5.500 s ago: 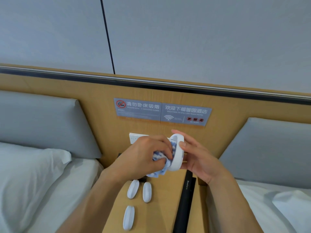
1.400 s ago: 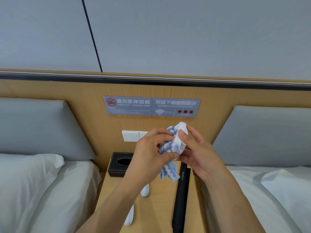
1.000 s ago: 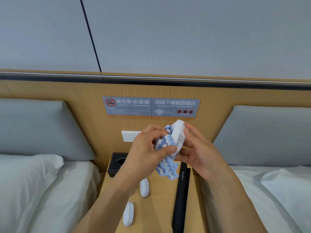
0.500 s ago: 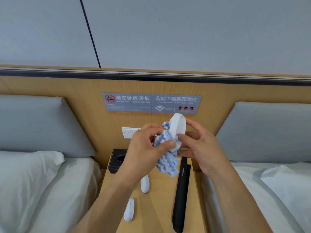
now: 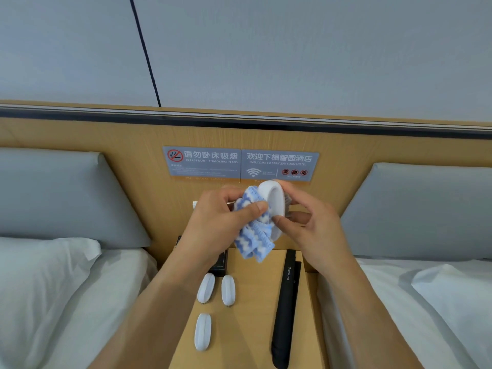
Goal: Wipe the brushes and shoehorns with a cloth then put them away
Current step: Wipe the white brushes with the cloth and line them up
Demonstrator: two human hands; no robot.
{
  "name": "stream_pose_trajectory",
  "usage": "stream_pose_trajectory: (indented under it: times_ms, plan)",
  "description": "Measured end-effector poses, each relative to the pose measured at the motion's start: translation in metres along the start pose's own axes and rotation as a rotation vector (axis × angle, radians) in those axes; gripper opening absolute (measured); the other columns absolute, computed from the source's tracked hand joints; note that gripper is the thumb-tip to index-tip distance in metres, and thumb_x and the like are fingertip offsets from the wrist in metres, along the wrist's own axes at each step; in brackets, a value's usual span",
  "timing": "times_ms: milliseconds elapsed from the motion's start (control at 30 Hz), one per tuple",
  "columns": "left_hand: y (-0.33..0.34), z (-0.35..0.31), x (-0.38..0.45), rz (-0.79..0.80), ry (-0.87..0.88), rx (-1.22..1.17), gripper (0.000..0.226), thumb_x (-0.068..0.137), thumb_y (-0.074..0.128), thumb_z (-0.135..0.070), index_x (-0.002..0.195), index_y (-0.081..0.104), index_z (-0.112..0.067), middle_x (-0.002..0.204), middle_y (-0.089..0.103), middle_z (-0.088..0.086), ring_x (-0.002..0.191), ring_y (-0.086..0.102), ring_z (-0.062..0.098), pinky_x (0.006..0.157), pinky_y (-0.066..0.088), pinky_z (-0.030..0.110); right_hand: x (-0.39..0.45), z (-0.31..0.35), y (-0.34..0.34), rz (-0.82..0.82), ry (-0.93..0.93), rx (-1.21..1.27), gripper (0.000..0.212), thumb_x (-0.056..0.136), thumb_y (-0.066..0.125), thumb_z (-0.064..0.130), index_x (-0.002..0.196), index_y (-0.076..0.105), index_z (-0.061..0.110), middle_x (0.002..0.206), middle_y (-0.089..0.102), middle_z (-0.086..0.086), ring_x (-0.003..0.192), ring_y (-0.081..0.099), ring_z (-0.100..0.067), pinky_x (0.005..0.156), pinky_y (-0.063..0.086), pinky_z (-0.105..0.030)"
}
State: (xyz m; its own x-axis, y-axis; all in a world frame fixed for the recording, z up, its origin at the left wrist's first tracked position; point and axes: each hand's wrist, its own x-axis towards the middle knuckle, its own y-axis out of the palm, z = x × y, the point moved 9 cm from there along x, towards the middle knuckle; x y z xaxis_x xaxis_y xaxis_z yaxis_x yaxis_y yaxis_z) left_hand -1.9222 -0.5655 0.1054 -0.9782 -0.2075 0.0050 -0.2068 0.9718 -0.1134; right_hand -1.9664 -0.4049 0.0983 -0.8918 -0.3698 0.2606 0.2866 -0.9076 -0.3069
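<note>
Left grip (image 5: 226, 217) presses cloth (image 5: 253, 235) against brush (image 5: 275, 203) pinched by right grip (image 5: 306, 225).

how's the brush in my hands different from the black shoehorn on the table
The brush is white, short and oval; the shoehorn is black, long and narrow. The brush is held up by the right hand while the left hand presses the cloth on it; the shoehorn lies flat on the table, untouched.

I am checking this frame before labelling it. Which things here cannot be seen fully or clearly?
Head view only:
- Black box: mostly hidden by the left hand.
- Wall switch: only an edge shows past that hand.
- White brush: partly covered by the cloth and right hand.
- Black shoehorn: one end cut off by the bottom edge.
- Sign: small print unreadable.
</note>
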Motion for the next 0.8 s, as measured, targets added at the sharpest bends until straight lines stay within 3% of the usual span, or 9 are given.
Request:
stream_pose_trajectory:
  times_ms: [133, 300, 500, 633, 700, 800]
  plan:
    - [-0.001, -0.008, 0.0, 0.005, 0.104, 0.08, 0.011, 0.083, 0.076, -0.02, 0.089, 0.075, -0.012, 0.099, 0.07, 0.0, 0.082, 0.071, 0.016, 0.07, 0.059, 0.03, -0.001, 0.0, 0.004, 0.01, 0.001, 0.038, 0.058, 0.087, 0.071, 0.002, 0.128, 0.061, 0.042, 0.106, 0.068, 0.023, 0.099, 0.07, -0.01, 0.075, 0.063, -0.033]
    - [0.005, -0.017, -0.006, 0.056, 0.24, 0.192, 0.008, 0.081, 0.077, -0.016, 0.088, 0.075, -0.013, 0.102, 0.066, -0.003, 0.088, 0.066, 0.01, 0.074, 0.055, 0.024, 0.002, -0.014, 0.006, 0.056, 0.092, 0.165, 0.052, 0.089, 0.07, 0.005, 0.118, 0.065, 0.048, 0.097, 0.07, 0.012, 0.099, 0.071, -0.026, 0.068, 0.064, -0.041]
    - [0.003, -0.01, -0.006, 0.004, 0.192, 0.214, 0.011, 0.084, 0.075, -0.021, 0.086, 0.075, -0.011, 0.101, 0.068, -0.003, 0.083, 0.068, 0.015, 0.075, 0.058, 0.039, 0.0, -0.002, 0.004, 0.072, 0.002, 0.025, 0.06, 0.086, 0.069, 0.004, 0.124, 0.062, 0.049, 0.105, 0.069, 0.021, 0.099, 0.072, -0.017, 0.081, 0.061, -0.038]
    - [-0.008, -0.008, 0.003, -0.044, 0.087, 0.162, 0.021, 0.085, 0.074, -0.025, 0.086, 0.073, -0.004, 0.093, 0.073, 0.007, 0.08, 0.072, 0.024, 0.073, 0.058, 0.047, 0.002, 0.009, 0.003, 0.028, -0.069, -0.189, 0.063, 0.083, 0.073, 0.003, 0.133, 0.061, 0.04, 0.116, 0.065, 0.013, 0.109, 0.062, -0.01, 0.091, 0.055, -0.042]
    - [-0.012, -0.007, 0.007, -0.036, 0.019, 0.161, 0.025, 0.085, 0.073, -0.028, 0.084, 0.073, -0.003, 0.082, 0.074, 0.011, 0.075, 0.073, 0.029, 0.07, 0.057, 0.05, 0.003, 0.017, 0.003, 0.021, -0.12, -0.281, 0.064, 0.082, 0.074, 0.004, 0.133, 0.06, 0.04, 0.114, 0.06, 0.017, 0.109, 0.058, -0.004, 0.091, 0.054, -0.036]
    - [-0.013, -0.005, 0.013, 0.002, -0.058, 0.179, 0.033, 0.083, 0.074, -0.034, 0.083, 0.074, -0.001, 0.077, 0.074, 0.016, 0.073, 0.073, 0.032, 0.067, 0.059, 0.047, 0.002, 0.025, 0.005, 0.025, -0.179, -0.371, 0.064, 0.083, 0.074, 0.004, 0.134, 0.06, 0.041, 0.11, 0.055, 0.021, 0.107, 0.052, 0.005, 0.086, 0.046, -0.015]
